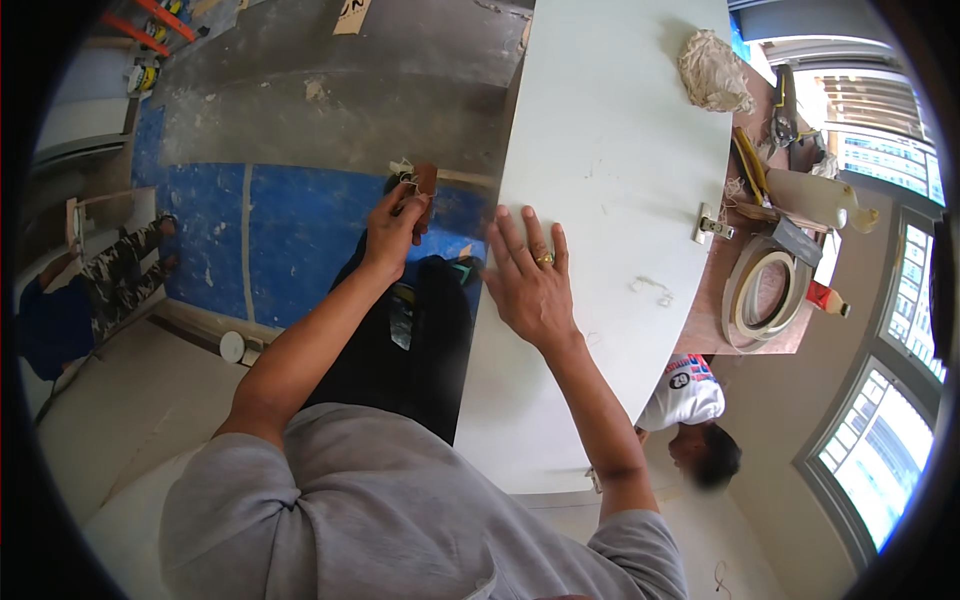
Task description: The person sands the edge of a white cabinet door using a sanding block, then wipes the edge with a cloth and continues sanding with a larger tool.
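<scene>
In my left hand [385,238] I grip a small reddish-brown block [425,190], with thin pale strips tangled at its top. The hand hangs just left of a long white panel [600,130], over the floor. My right hand [535,285] lies flat on the panel near its left edge, fingers stretched out, a ring on one of them. A metal hinge [712,227] is fixed at the panel's right edge. Faint smudges mark the white surface.
A crumpled cloth [714,72] rests on the panel's far right. Beside it, a brown bench [780,335] holds rolls of banding [765,295], a pale bottle [808,197] and tools. Blue sheeting [300,220] covers floor at left. One person [690,405] is at right, another [60,310] at left.
</scene>
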A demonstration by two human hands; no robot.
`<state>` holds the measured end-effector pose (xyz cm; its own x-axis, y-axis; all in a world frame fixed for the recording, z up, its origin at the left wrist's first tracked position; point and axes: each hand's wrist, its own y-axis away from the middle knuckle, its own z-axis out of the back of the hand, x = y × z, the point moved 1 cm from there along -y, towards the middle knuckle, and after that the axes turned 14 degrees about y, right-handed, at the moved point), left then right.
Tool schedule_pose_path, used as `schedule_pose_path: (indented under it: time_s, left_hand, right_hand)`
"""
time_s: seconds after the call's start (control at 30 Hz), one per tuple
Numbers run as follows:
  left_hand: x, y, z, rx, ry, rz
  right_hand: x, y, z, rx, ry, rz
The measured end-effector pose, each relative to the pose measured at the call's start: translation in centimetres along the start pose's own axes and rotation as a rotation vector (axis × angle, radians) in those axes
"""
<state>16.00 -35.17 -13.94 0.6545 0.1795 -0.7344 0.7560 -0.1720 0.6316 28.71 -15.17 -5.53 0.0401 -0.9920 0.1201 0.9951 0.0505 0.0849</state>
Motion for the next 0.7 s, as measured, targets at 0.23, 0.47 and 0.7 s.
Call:
schedule_pose_path:
  time_s: [0.23, 0.47, 0.7]
  left_hand:
    - [0.8, -0.8, 0.9, 0.022, -0.112, -0.121]
    - [2.2, -1.9, 3.2, 0.008, -0.284, -0.22]
    - [0.1, -1.6, 4.9, -0.016, -0.242, -0.158]
  right_hand:
    - [0.1, -4.8, 0.3, -0.049, 0.056, -0.111]
    - [-2.1, -11.1, 0.4, -0.04, 0.107, -0.187]
    - [-4.4, -16.7, 0.5, -0.119, 0.159, -0.186]
